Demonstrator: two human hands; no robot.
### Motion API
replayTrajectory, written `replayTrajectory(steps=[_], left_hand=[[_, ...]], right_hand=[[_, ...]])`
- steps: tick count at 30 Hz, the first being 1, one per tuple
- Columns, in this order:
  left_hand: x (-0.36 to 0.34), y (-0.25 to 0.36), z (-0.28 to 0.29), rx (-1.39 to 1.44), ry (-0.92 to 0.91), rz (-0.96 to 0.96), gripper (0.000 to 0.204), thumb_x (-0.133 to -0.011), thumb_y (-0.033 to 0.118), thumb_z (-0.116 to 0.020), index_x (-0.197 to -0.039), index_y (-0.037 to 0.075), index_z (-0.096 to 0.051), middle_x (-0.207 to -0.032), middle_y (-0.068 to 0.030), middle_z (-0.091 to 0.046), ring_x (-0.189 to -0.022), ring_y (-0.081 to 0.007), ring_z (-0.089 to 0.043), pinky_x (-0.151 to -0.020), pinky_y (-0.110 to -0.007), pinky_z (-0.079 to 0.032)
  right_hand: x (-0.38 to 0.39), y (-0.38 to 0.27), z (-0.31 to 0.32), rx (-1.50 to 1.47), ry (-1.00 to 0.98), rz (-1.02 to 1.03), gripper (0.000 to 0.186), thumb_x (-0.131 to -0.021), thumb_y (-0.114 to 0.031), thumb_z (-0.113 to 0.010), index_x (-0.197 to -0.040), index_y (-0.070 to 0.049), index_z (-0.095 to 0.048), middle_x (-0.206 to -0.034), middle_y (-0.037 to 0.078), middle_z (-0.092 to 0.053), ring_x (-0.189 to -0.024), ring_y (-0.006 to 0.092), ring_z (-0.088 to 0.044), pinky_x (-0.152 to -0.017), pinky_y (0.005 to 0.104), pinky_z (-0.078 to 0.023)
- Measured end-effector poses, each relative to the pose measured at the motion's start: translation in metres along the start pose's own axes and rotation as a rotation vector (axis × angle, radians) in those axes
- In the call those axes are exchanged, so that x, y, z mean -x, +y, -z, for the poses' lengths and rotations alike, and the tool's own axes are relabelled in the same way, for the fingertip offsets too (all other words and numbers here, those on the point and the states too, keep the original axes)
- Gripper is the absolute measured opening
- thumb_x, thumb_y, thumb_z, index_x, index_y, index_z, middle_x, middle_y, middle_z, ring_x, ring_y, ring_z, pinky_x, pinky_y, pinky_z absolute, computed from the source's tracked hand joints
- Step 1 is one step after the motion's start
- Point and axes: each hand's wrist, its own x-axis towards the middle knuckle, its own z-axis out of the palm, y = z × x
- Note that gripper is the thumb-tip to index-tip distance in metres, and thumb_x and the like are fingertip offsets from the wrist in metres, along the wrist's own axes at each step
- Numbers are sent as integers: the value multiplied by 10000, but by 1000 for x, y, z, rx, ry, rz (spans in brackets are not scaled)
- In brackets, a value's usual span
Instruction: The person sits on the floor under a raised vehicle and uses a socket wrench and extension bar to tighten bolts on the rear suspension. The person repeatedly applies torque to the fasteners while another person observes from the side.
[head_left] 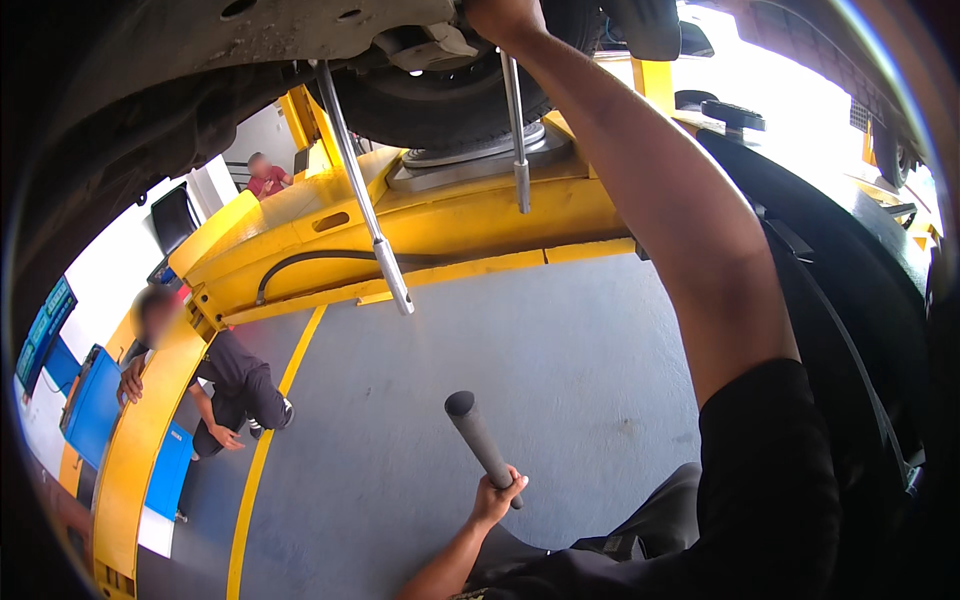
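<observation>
My left hand is low in the middle, its fingers wrapped round the narrow end of a dark grey cylinder that widens to a flat dark top. My right arm reaches far up under the raised vehicle. My right hand is by the suspension parts at the upper edge; its fingers are out of sight. Just below it hangs a short metal bar. A longer metal bar with a thicker, hollow-looking lower end slants down to the left. Behind both bars is the tyre.
The wheel rests on a round plate on a yellow lift beam, which crosses ahead. At left a person crouches by a yellow beam; another person is farther back. Blue cabinets stand at far left.
</observation>
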Motion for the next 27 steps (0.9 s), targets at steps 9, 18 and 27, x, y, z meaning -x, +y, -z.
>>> replayTrajectory(steps=[9, 18, 27], left_hand=[[-16, 28, -20, -213, -73, 26, 301, -846, 293, -752, -747, 82, -561, -653, 49, -487, -635, -65, -466, -591, -267, -403], [-71, 22, 4, -226, -14, 5, 266, -856, 270, -726, -739, 101, -557, -640, 20, -542, -620, -80, -506, -586, -276, -427], [-42, 125, 16, -216, -73, -68, 279, -842, 226, -756, -688, 110, -555, -620, 41, -502, -595, -53, -463, -553, -242, -382]], right_hand=[[4, 63, 26, 247, -203, 264, 259, -938, -197, -569, -1141, -37, -546, -960, 164, -652, -897, 333, -658, -731, 438, -535], [202, 47, 80, -63, -751, -860, 416, -908, -459, -662, -1097, -95, -596, -921, 37, -665, -883, 151, -655, -860, 360, -502], [234, 58, 76, -155, -434, -932, 259, -897, -337, -696, -873, -96, -601, -674, -26, -535, -633, 84, -576, -594, 268, -443]])
